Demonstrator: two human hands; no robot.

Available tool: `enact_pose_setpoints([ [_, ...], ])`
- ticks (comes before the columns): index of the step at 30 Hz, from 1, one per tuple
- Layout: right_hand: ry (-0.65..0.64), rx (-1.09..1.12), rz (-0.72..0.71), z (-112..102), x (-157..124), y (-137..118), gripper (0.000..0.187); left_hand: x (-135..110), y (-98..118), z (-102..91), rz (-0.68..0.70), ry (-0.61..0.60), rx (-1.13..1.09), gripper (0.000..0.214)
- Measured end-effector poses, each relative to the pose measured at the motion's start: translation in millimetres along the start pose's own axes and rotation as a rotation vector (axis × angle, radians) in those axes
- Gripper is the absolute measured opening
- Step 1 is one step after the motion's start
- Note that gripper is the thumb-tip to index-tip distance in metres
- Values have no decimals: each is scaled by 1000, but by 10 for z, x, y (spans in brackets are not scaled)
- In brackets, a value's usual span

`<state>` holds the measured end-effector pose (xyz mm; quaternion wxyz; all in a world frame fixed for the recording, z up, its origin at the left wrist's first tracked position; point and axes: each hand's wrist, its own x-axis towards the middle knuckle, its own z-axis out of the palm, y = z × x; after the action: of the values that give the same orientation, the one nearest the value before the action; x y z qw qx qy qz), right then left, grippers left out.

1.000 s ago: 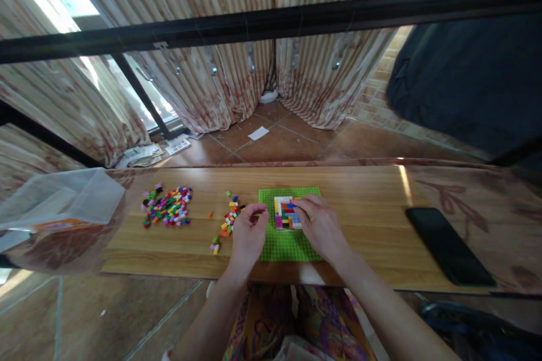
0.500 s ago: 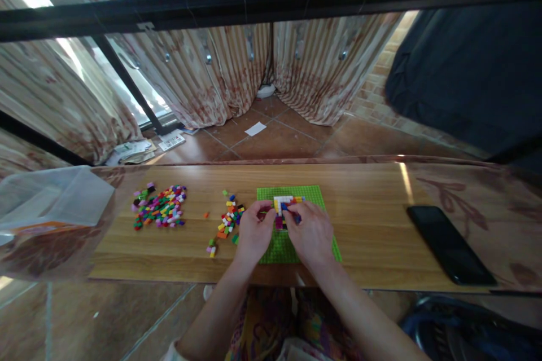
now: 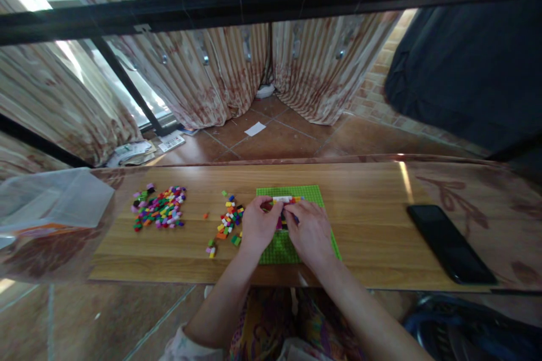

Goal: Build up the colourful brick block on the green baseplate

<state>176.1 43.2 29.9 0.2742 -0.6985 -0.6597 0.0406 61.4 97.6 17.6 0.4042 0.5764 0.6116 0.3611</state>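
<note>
Translucent white plastic container: stood far left of the grip. Large heap of small multicoloured plastic bricks: lay left of the grip, well apart. Smaller heap of mixed plastic bricks: lay near, left of the grip. Left hand and right hand: fingers bent, grip on either too hidden to tell. Low multicoloured brick build: sat beneath both grips, on a green studded plastic baseplate. Black phone: lay well right, on the wood-grain worktop.
</note>
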Motion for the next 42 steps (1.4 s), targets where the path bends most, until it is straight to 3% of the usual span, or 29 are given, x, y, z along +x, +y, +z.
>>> enact_pose_setpoints([
  [8,-21,-45,-17,3,-10,-15,21,55,36,80,-114,20,-142,19],
  [17,-23,-44,-75,-26,-18,7,25,67,56,56,-44,46,-8,17],
  [21,72,69,-35,-113,-102,50,23,34,36,-29,8,71,-2,24],
  [24,154,166,-16,-183,-251,111,22,-13,-39,-229,39,108,-130,32],
  [27,155,225,-41,-224,-464,162,21,-59,-204,-613,61,149,-189,34],
  [31,77,274,-41,-196,-749,134,21,-67,-564,-1231,16,335,-6,31],
  [34,-10,299,-77,-122,-870,31,22,-49,-825,-1522,-30,418,231,27],
  [37,-72,295,-131,-13,-885,-100,22,-24,-985,-1581,30,393,445,26],
  [42,-140,243,-178,212,-760,-302,21,28,-1049,-1476,199,353,660,24],
])
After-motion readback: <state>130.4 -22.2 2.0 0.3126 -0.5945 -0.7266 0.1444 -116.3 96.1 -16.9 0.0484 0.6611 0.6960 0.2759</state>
